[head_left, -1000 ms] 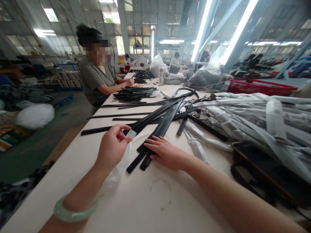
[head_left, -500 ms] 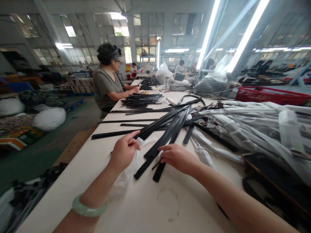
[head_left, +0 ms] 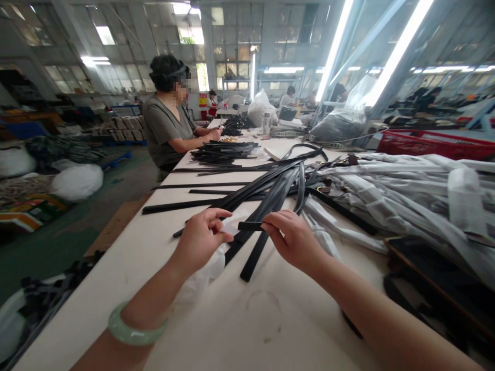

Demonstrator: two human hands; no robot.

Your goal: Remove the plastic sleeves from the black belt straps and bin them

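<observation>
My right hand [head_left: 293, 238] pinches a black strap [head_left: 249, 225] near its end, and the flat tip points left toward my other hand. My left hand [head_left: 201, 236] is closed on a thin, white, see-through piece of plastic film [head_left: 211, 270], which droops below the fingers onto the table. Between and beyond my hands lies a bundle of long black straps [head_left: 266, 193], fanned across the tabletop. One strap end [head_left: 252, 263] rests on the table just below my right hand. A green bangle circles my left wrist.
White-wrapped straps [head_left: 386, 198] are heaped on the right, in front of a red crate [head_left: 429, 144]. A pile of short black strips [head_left: 224, 152] lies farther up the table [head_left: 185, 330]. A co-worker [head_left: 166, 118] is at the far left edge. Black pieces fill a floor container [head_left: 15, 319].
My right hand has lifted a strap end off the bundle and turned it sideways toward my left hand. My left hand has stayed near its place, with the film raised slightly.
</observation>
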